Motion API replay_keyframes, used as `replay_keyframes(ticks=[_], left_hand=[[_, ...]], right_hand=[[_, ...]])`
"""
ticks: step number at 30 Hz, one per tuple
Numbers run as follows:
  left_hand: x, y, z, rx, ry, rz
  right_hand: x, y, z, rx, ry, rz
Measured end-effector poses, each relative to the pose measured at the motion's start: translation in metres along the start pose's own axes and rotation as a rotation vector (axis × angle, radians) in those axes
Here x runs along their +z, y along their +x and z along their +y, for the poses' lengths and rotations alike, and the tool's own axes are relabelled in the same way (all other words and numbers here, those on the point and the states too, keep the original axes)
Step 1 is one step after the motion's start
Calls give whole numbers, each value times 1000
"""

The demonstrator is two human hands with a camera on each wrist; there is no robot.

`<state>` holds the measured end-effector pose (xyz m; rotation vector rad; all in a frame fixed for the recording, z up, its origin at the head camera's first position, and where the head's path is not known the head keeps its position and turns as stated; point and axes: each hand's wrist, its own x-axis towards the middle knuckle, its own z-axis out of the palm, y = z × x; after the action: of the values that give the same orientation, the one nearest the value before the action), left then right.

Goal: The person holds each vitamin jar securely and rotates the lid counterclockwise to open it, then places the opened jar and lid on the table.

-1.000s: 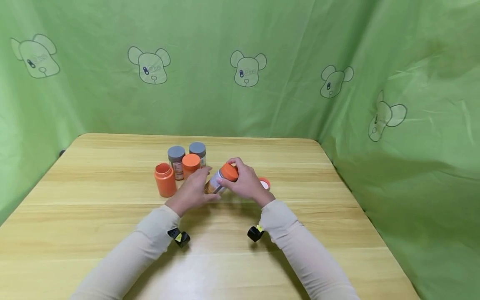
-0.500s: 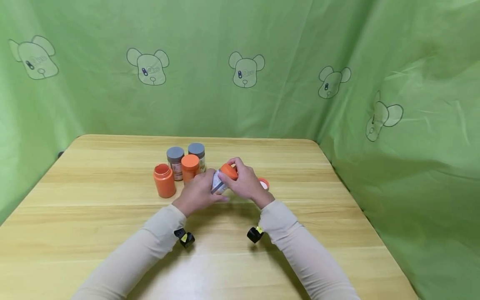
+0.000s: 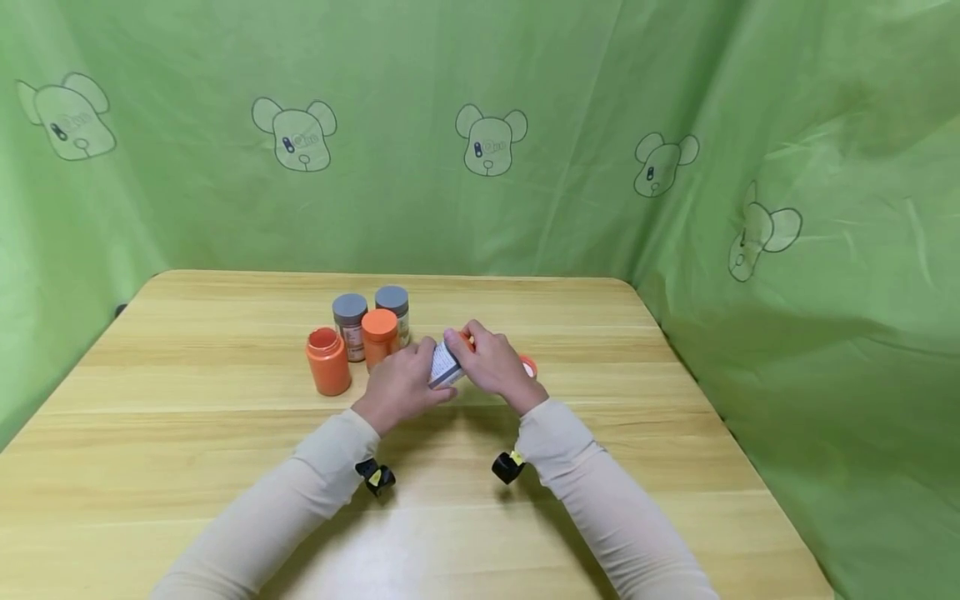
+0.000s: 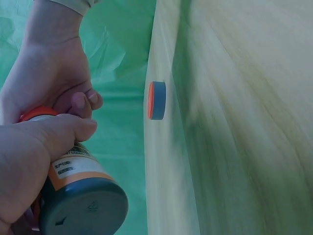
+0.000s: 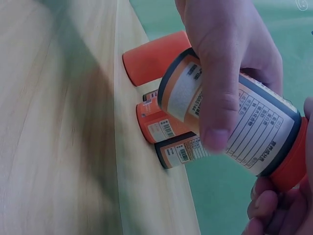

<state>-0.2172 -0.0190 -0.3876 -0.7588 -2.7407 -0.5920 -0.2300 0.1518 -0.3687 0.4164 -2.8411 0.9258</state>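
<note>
Above the table both hands hold one labelled bottle (image 3: 447,365) with an orange lid (image 5: 292,164). My left hand (image 3: 401,385) wraps the bottle's body, thumb across the label in the right wrist view. Fingers of my right hand (image 3: 491,364) curl round the orange lid at the other end. The bottle lies tilted, its dark base (image 4: 85,208) facing the left wrist camera. Left of the hands stands an open orange bottle (image 3: 328,367) without a lid. Beside it are a lidded orange bottle (image 3: 380,333) and two grey-lidded bottles, one nearer (image 3: 350,321) and one farther back (image 3: 393,304).
A loose orange lid (image 3: 528,366) lies on the wooden table (image 3: 637,467), partly hidden behind the right hand. A green curtain (image 3: 390,208) with printed bear heads hangs behind and beside the table. Each wrist wears a small black camera.
My left hand has slid right and up along the bottle, gripping it more fully. The right hand has turned over the lid, covering more of it. The standing bottles have not moved.
</note>
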Motion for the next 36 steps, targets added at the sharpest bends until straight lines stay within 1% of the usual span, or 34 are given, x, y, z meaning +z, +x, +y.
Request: replay_keyframes(ticks=[3, 8, 13, 17, 24, 28, 36], left_hand=[[-1, 0, 1, 2, 1, -16], [0, 0, 2, 4, -6, -20], [-1, 0, 2, -9, -17, -44], [-1, 0, 2, -16, -24, -62], [-3, 2, 1, -28, -66, -79], [-4, 2, 1, -35, -78, -87], [-4, 3, 0, -50, -83, -113]], right_hand=[[1, 0, 2, 8, 6, 6], [2, 0, 4, 8, 16, 7], [3, -1, 6, 5, 23, 1], [4, 0, 7, -8, 35, 7], [3, -1, 9, -42, 68, 24], [2, -1, 11, -60, 95, 10], [0, -1, 17, -94, 126, -53]])
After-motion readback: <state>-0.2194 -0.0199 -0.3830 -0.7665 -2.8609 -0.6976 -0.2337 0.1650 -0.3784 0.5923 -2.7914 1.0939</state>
